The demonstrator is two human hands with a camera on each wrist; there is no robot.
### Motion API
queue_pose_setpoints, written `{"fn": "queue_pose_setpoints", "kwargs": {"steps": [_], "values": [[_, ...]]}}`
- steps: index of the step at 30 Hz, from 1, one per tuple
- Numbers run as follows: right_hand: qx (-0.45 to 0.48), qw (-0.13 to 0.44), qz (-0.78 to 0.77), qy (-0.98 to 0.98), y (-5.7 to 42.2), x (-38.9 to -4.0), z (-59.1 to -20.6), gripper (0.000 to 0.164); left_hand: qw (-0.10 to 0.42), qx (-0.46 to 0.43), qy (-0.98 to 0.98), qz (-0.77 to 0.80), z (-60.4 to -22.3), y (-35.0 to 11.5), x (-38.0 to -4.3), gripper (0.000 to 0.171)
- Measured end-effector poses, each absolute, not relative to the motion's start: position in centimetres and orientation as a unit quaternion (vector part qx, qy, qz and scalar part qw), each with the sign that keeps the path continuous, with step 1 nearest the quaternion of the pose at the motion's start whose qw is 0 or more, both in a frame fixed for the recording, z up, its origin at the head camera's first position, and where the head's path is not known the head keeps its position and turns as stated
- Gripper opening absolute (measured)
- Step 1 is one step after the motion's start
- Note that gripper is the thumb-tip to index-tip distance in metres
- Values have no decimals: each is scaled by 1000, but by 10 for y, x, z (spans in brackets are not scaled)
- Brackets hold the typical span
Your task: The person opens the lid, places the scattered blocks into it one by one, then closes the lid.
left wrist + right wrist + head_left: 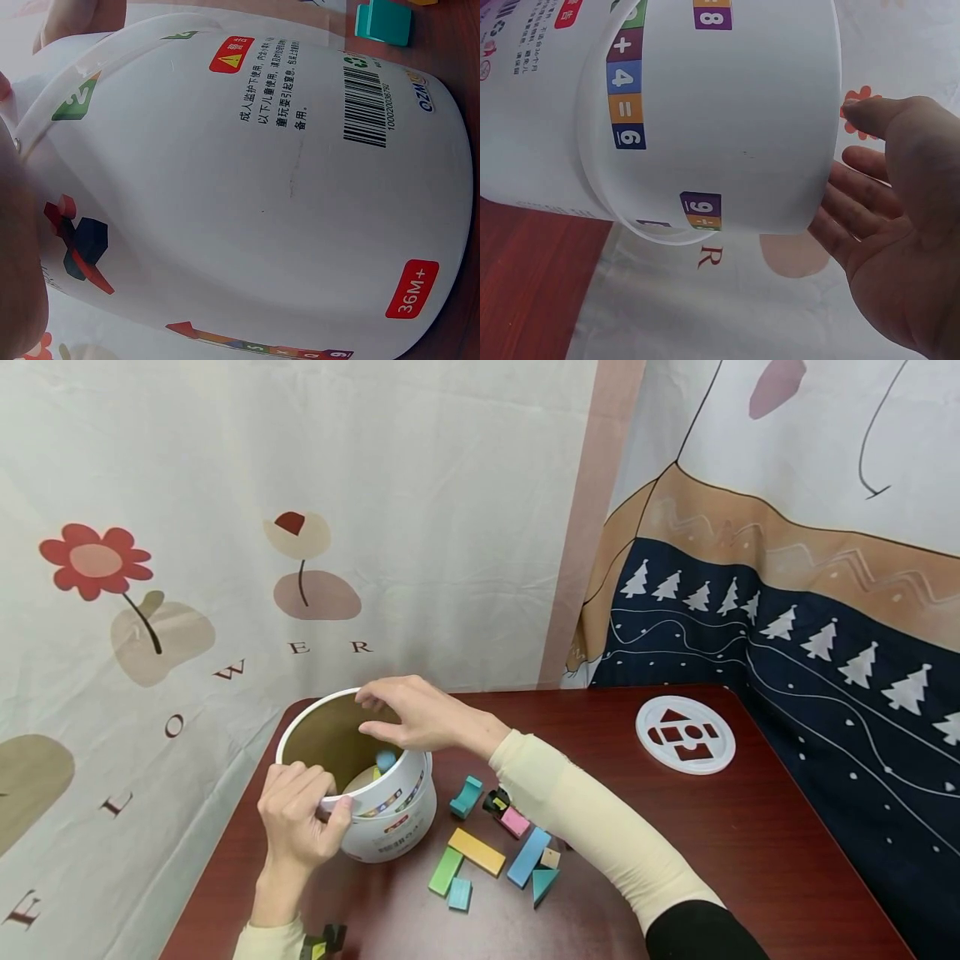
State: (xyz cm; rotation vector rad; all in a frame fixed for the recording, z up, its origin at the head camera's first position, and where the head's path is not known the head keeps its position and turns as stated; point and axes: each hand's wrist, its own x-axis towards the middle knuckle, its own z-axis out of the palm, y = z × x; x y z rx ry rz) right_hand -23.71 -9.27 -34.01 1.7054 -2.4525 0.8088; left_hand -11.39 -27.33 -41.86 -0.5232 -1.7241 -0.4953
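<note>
A white bucket [390,837] with printed labels stands tilted on the table. My left hand [296,818] grips its near rim, the thumb lying against the outside wall. Over the far right side of the opening is my right hand [427,714], thumb and fingers spread apart with nothing between them. Its fingertips reach past the rim; in the right wrist view the hand [892,240] is beside the bucket's edge, and I cannot tell whether it touches. Inside the bucket a round-looking blue block [386,761] shows, and the rest of the contents are mostly hidden.
Several blocks lie right of the bucket, among them a yellow block [477,852], a green block [446,871], a blue block [528,857], a pink block [515,822] and a teal arch [467,797]. A white lid [701,760] with shaped holes rests at the back right.
</note>
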Motion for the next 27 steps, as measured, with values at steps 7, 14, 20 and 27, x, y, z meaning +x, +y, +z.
{"fn": "queue_pose_setpoints", "kwargs": {"steps": [7,14,20,27], "values": [[546,25,244,-801,-92,-237,-341,52,596,-227,-740,-213,-419,-274,-115,31],[555,37,218,-802,-93,-237,-342,61,596,-228,-739,-214,-419,-274,-114,32],[548,34,186,-815,-92,-237,-344,71,598,-228,-738,-214,-418,-274,-114,33],[540,31,170,-823,-90,-236,-345,75,599,-228,-737,-214,-418,-274,-114,33]]}}
